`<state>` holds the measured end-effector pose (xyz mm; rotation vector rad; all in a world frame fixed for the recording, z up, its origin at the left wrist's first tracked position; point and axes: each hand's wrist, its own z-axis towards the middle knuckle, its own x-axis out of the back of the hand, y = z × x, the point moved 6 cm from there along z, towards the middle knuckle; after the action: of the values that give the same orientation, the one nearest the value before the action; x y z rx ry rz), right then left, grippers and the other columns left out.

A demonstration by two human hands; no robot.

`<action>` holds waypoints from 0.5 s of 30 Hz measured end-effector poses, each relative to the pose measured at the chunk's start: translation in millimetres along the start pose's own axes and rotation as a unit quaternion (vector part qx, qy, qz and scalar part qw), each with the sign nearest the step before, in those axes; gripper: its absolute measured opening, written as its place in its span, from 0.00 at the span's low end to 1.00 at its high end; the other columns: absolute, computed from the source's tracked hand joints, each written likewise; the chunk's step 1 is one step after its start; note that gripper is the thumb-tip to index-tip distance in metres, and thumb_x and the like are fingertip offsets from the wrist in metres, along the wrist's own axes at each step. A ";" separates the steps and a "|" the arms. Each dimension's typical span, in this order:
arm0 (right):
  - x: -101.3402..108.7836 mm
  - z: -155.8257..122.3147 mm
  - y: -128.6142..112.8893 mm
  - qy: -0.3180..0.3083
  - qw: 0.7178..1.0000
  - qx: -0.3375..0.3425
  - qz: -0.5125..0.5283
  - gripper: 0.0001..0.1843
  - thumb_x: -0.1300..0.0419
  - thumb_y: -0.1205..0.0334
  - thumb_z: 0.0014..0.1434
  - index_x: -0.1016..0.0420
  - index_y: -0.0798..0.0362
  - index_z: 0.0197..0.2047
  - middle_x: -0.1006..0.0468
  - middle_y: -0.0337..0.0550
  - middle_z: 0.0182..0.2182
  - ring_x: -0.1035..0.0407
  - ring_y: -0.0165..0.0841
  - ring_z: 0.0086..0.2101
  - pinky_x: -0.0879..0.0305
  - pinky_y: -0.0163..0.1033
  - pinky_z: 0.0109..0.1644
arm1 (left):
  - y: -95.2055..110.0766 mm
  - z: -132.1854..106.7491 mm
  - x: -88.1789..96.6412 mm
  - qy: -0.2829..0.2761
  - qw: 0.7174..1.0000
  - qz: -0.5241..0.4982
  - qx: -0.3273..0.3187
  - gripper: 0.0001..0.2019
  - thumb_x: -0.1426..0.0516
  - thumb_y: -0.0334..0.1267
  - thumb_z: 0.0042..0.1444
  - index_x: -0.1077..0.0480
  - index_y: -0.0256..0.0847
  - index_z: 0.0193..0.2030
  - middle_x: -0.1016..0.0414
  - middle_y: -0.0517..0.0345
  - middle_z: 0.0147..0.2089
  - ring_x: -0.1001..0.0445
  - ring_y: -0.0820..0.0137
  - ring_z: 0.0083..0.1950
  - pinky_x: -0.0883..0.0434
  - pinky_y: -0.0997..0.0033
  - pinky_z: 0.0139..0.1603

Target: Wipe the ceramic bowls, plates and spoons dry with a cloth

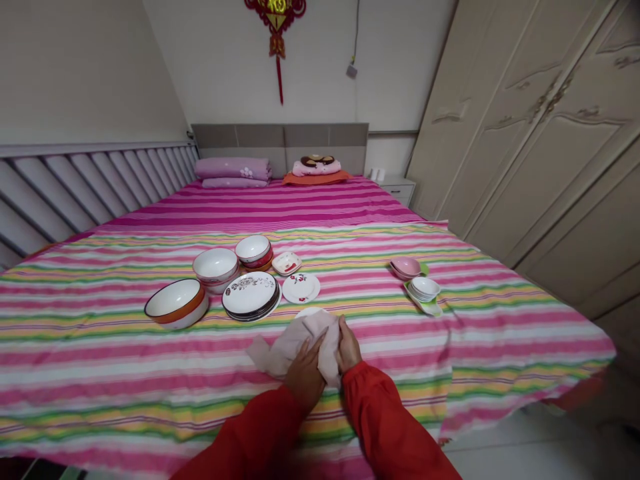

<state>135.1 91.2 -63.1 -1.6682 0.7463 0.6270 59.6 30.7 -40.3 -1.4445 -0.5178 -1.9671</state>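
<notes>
Both my hands are over a pale pink cloth (285,350) on the striped bedspread (500,313). My left hand (305,375) lies on the cloth with fingers stretched forward. My right hand (347,345) grips the cloth's right side, where it covers a small white dish (309,311) whose rim peeks out above. Both sleeves are red.
Beyond the cloth stand an orange-rimmed bowl (176,303), a stack of flowered plates (251,295), a small saucer (301,287), white bowls (216,267), stacked bowls (254,252) and a square dish (287,263). Small pink and white dishes (417,280) sit right. A wardrobe (540,133) stands right.
</notes>
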 end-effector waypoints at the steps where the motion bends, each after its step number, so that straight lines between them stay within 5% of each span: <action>1: -0.7 -0.7 0.6 -0.003 1.000 -0.013 0.005 0.25 0.44 0.44 0.54 0.23 0.59 0.40 0.19 0.50 0.30 0.25 0.41 0.38 0.29 0.43 0.41 | -1.2 5.0 0.1 -0.007 1.000 -0.005 0.009 0.27 0.54 0.36 0.58 0.50 0.42 0.66 0.45 0.53 0.66 0.53 0.63 0.68 0.55 0.56 0.66; 4: -1.2 -1.9 1.7 -0.010 0.999 -0.049 0.016 0.25 0.45 0.44 0.55 0.23 0.57 0.41 0.19 0.50 0.33 0.26 0.41 0.41 0.30 0.44 0.44 | -7.2 30.1 1.3 -0.037 0.998 -0.031 0.048 0.26 0.53 0.38 0.58 0.47 0.40 0.65 0.43 0.51 0.65 0.54 0.62 0.68 0.54 0.53 0.65; 9: -5.2 1.3 -2.3 -0.040 0.998 -0.017 0.037 0.24 0.43 0.46 0.54 0.24 0.57 0.43 0.20 0.50 0.40 0.28 0.39 0.45 0.32 0.41 0.49 | -29.3 62.1 12.7 -0.034 0.990 -0.056 0.123 0.23 0.56 0.36 0.59 0.43 0.39 0.62 0.42 0.51 0.65 0.49 0.63 0.67 0.53 0.52 0.65; 15: -2.3 3.6 -2.8 -0.035 0.998 0.036 0.036 0.16 0.39 0.53 0.53 0.23 0.58 0.38 0.20 0.49 0.38 0.26 0.39 0.41 0.31 0.42 0.47 | -69.3 31.0 10.8 0.034 0.972 -0.056 0.224 0.25 0.60 0.37 0.61 0.47 0.31 0.63 0.42 0.43 0.64 0.45 0.61 0.65 0.45 0.55 0.62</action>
<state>135.7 95.5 -60.4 -1.5508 0.7732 0.6966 31.2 97.8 -16.4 -1.0809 -0.9596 -1.8231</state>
